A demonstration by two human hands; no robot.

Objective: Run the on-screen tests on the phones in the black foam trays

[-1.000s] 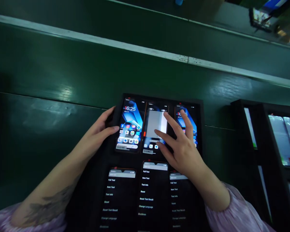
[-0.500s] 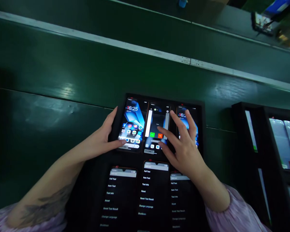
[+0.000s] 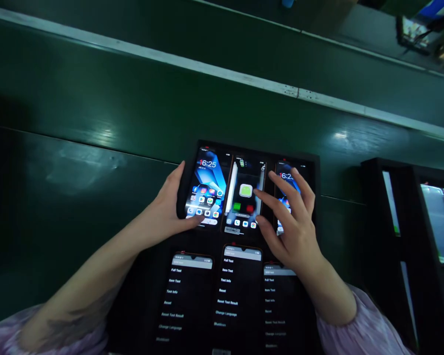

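A black tray (image 3: 316, 162) holds several lit phones in two rows. My left hand (image 3: 170, 207) grips the tray's left edge beside the back-left phone (image 3: 206, 187), with its thumb lying on that phone's lower screen. My right hand (image 3: 294, 227) hovers open with fingers spread; the index tip touches the right side of the back-middle phone (image 3: 244, 195), which shows green and red buttons. The other fingers cover most of the back-right phone (image 3: 286, 177). The front-row phones (image 3: 233, 286) show dark test menus with white text.
The tray lies on a dark green bench (image 3: 77, 162) with a white strip (image 3: 207, 66) running across the back. A second black tray (image 3: 410, 236) with phones stands at the right. Pink sleeves cover both forearms near the lower corners.
The middle phone's screen went from a white panel to a green icon with green and red buttons. My right fingers shifted slightly right; my left thumb slid onto the left phone's lower edge.
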